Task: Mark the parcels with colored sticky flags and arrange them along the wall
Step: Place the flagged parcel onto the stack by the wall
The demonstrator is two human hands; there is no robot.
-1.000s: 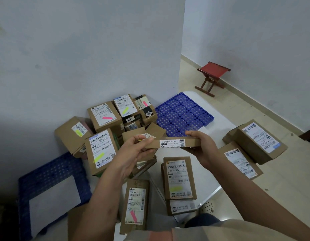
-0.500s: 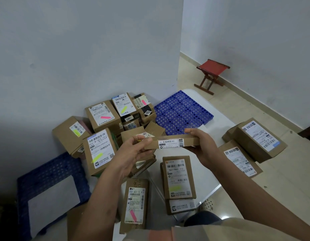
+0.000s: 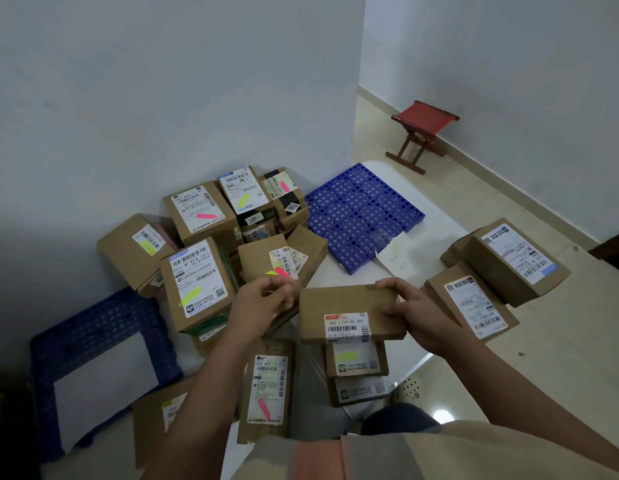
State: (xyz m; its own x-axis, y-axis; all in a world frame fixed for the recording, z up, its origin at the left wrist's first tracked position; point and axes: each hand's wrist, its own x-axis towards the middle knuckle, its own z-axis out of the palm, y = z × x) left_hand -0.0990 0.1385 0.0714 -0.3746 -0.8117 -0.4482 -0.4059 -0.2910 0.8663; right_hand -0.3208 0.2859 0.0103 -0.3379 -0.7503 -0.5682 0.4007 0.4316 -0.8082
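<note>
Parcels (image 3: 197, 282) lie heaped on pale floor (image 3: 543, 358) against the white wall (image 3: 162, 98). Right hand (image 3: 417, 311) grasps 1 flat parcel (image 3: 346, 306); left hand (image 3: 263, 303) pinches sticky flags (image 3: 278, 271).

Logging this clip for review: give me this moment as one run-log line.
phase: flagging | right hand: grips held parcel | left hand: pinches something small, unclear | held parcel: no flag visible

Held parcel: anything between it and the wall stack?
Nothing blocks the lift path: the held parcel is in the air in the right hand. But flagged parcels already fill the floor at the wall ahead; bare floor shows only toward the blue mat.
</note>
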